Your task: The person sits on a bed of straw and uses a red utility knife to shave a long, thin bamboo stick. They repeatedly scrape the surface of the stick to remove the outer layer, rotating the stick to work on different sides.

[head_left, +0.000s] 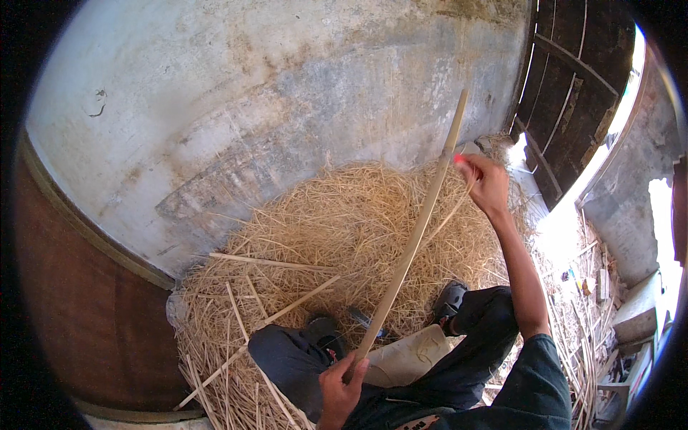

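My left hand (342, 387) is closed around the lower end of a long pale bamboo strip (410, 249), which slants up and away to the right. Near the strip's upper part is my right hand (486, 182), raised with its fingers bent together and slightly blurred. A small bright red spot (459, 159) shows at those fingertips, beside the strip; what it belongs to is unclear. A thin pale stick (446, 221) runs down from below the right hand, and I cannot tell whether it is held or lies behind.
Shavings (322, 215) cover the floor in a heap against a stained wall (287, 107). Several loose strips (276, 264) lie left of my legs. A pale block (408, 355) sits between my legs. A brown panel (100, 287) stands left, dark planks (566, 86) far right.
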Demonstrator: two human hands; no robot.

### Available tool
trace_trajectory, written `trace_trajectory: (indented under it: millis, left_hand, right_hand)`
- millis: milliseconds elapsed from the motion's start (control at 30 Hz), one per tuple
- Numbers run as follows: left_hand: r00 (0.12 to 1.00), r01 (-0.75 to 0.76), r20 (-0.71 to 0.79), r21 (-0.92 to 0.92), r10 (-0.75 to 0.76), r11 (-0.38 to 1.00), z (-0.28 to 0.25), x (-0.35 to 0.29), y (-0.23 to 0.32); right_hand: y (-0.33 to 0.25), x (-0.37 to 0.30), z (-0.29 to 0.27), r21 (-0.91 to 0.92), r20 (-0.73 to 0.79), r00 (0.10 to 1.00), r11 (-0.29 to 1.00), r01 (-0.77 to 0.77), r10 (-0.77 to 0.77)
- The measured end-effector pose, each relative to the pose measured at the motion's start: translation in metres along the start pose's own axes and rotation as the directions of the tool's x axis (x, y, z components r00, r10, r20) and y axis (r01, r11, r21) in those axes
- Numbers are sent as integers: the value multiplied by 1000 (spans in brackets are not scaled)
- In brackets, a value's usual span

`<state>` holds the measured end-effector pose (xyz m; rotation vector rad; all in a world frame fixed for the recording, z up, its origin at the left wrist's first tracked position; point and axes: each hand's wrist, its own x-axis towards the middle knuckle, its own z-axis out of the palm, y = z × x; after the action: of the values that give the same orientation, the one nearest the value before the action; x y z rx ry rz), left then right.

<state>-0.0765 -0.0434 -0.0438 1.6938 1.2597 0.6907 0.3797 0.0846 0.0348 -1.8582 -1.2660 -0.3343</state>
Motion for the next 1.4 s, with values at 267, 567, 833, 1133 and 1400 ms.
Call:
trace_trajectory:
  millis: [267, 567, 833, 1133, 1400]
  left_hand:
    - [989, 149, -15, -14, -149, 989, -20, -14, -42]
    - [958, 272, 197, -389, -208, 880, -12, 20, -29]
    - [835, 413, 530, -424, -149, 806, -9, 45, 22]
    - [780, 419, 624, -463, -49, 781, -7, 52, 37]
    - [925, 133, 381, -349, 11, 928, -5, 42, 28]
  right_hand:
    - [123, 16, -24, -110, -123, 940, 937, -331, 318]
    - [98, -14, 11, -9, 728, 683, 997, -77, 59]
    - [-52, -37, -18, 596, 529, 848, 694, -403, 38]
    - [-85, -53, -30, 711, 495, 867, 544, -447, 66]
    - [-77, -52, -29, 766, 447, 867, 408, -497, 218]
